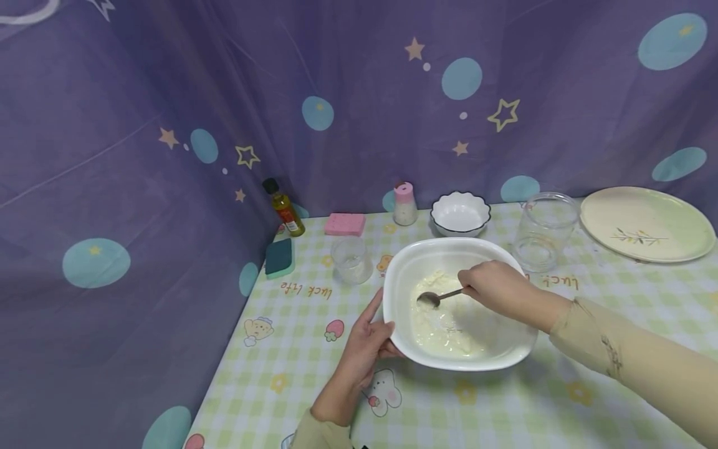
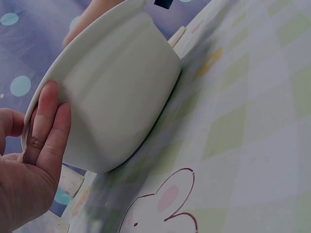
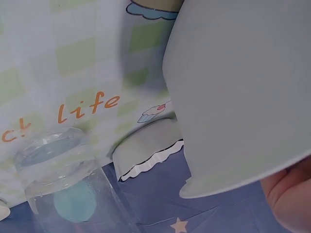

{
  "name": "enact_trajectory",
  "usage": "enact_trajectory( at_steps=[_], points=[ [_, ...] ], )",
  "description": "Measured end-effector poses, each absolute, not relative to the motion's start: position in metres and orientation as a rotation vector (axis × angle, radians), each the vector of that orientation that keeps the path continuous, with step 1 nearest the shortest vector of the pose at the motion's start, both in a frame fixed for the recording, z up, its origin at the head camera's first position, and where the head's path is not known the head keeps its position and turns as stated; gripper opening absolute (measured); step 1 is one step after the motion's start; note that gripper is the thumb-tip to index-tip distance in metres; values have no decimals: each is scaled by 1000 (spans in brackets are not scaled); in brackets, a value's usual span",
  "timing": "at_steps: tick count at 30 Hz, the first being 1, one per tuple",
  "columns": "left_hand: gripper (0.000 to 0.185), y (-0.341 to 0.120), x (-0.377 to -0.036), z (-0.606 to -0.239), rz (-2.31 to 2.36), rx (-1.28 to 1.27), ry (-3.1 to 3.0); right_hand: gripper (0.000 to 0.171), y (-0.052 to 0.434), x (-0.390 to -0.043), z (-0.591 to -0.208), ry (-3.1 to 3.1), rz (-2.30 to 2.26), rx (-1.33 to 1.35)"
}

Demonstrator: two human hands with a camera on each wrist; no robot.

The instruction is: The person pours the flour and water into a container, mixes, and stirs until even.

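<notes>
A white rounded-square basin (image 1: pixel 397 280) stands on the checked tablecloth, with a pale, creamy, wet mixture (image 1: pixel 440 340) spread over its bottom. My left hand (image 1: pixel 363 346) grips the basin's left rim; in the left wrist view, the fingers (image 2: pixel 46 116) lie along its outer wall and the thumb is at the rim. My right hand (image 1: pixel 493 284) reaches over the basin and holds a metal spoon (image 1: pixel 429 300) by its handle. The spoon's bowl dips at the mixture. In the right wrist view, the basin's outer wall (image 3: pixel 243 97) hides the spoon and most of the right hand (image 3: pixel 294 196).
Behind the basin are a pink-topped shaker (image 1: pixel 404 206), a scalloped bowl (image 1: pixel 461 215) and a tall clear container (image 1: pixel 546 237). A clear cup (image 1: pixel 352 262), pink sponge (image 1: pixel 344 224), green sponge (image 1: pixel 279 257) and oil bottle (image 1: pixel 287 213) stand left. An oval plate (image 1: pixel 645 218) lies far right.
</notes>
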State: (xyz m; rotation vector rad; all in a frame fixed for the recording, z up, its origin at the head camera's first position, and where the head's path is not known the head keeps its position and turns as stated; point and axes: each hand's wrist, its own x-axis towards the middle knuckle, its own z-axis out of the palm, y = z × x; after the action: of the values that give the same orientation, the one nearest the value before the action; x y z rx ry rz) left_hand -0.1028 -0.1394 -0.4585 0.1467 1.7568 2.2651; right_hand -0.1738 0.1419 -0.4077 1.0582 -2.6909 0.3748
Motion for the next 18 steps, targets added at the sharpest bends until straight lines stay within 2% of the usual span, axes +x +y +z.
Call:
enact_trajectory(
  at_steps=[10,18],
  points=[
    [68,-139,-103,-459,2275,122,1741,26,141,-183,-405,-2703,180,954],
    [67,-138,-102,-458,2273,116,1745,22,157,-178,-394,-2726,85,987]
  ],
)
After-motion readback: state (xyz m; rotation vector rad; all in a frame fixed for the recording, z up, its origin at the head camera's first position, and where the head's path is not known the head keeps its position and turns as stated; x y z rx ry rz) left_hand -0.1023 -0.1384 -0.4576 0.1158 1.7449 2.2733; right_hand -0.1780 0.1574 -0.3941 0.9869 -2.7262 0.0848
